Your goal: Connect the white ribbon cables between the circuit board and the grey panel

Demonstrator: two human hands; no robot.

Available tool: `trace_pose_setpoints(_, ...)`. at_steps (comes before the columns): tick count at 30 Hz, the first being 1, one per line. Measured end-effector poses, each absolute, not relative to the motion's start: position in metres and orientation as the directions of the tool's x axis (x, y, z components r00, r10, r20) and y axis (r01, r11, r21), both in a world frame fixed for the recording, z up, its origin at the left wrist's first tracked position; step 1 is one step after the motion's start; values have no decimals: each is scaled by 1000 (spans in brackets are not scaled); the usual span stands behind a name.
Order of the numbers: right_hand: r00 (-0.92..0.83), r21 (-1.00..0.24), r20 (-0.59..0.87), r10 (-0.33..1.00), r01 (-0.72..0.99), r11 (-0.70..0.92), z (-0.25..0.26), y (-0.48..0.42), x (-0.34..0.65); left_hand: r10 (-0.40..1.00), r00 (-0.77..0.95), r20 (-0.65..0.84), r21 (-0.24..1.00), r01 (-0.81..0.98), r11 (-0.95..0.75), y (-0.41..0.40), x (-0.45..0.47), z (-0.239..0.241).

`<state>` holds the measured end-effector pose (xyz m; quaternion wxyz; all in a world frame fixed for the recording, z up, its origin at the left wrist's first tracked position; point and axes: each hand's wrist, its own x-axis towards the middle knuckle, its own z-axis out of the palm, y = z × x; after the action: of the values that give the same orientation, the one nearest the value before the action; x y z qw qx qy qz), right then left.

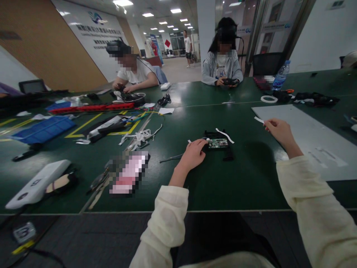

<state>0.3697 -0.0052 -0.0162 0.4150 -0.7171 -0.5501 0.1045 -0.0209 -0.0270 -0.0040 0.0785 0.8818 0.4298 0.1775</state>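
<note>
A small green circuit board (219,143) lies in a black frame (228,154) on the table in front of me. My left hand (193,153) grips its left end, with the fingers bent over the edge. Across the top right of the board runs a narrow white strip (225,135), one end sticking out. Off to the right, my right hand (279,132) is raised, and its thumb and fingers pinch a short white tape strip (259,120). A thin dark rod (170,158) reaches out left from beneath my left hand.
Crumpled white strips (139,138) and a blurred phone (129,173) lie to the left, beyond them a blue basket (44,128). A pale board (309,137), a tape roll (269,99) and a water bottle (281,76) are at right. Two people sit opposite.
</note>
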Motion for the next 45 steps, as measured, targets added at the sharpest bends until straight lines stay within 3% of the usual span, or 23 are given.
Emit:
trace_pose_setpoints(10,221,-702,327,919,708,79,-8,-10,326,789,563,247,276,740,-614,-27,-20,-3)
trace_pose_setpoints(17,39,-895,297,954,360,264,-4,-13,258,752,573,326,235,722,-651,-31,-8,-2)
trace_pose_setpoints(20,-128,-925,293,948,214,314,10,-26,213,725,593,351,215,702,-678,-33,3,-2)
trace_pose_setpoints(23,-286,-920,297,911,170,354,26,-41,171,718,592,365,248,682,-688,-31,10,-5)
trace_pose_setpoints(29,-297,-794,454,840,294,532,39,-57,134,756,545,364,292,704,-648,-10,14,-1)
trace_pose_setpoints(34,-247,-782,407,879,403,475,30,-57,131,824,419,381,287,794,-536,12,23,13)
trace_pose_setpoints(39,-215,-560,390,895,716,416,20,-54,134,832,444,333,275,798,-536,20,32,6)
trace_pose_setpoints(42,-248,-496,389,887,755,429,19,-55,136,804,496,329,280,762,-584,18,30,1)
trace_pose_setpoints(45,-256,-548,363,896,719,428,20,-56,140,754,573,321,286,700,-654,15,22,0)
